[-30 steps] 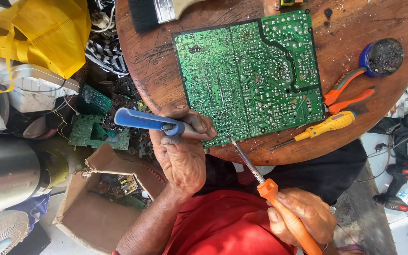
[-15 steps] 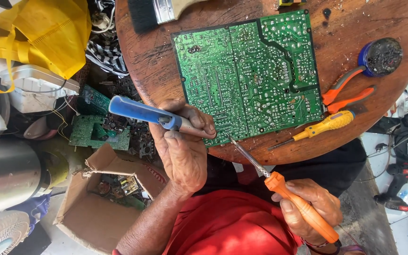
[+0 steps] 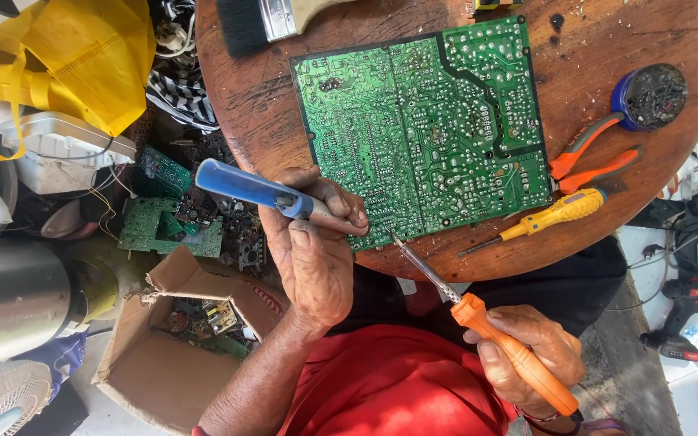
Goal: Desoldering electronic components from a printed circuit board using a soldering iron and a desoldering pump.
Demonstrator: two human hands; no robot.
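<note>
Both hands on tools at the near edge of a green circuit board

Far left there's a yellow bag [image 3: 58, 56] and an open cardboard box [image 3: 163, 355] of scrap parts down on the floor. The left hand [image 3: 313, 258] is clenched around a blue-handled desoldering pump [image 3: 260, 192], its tip right at the near-left edge of the green circuit board [image 3: 422, 129], which lies solder side up on the round wooden table [image 3: 244, 105]. The right hand [image 3: 531, 355] is wrapped around the orange handle of a soldering iron [image 3: 478, 315], the tip touching the table edge just below the board. Further right, a yellow screwdriver [image 3: 555, 214], orange-handled pliers [image 3: 587, 157] and a small blue tin [image 3: 649, 95] sit beside the board
</note>
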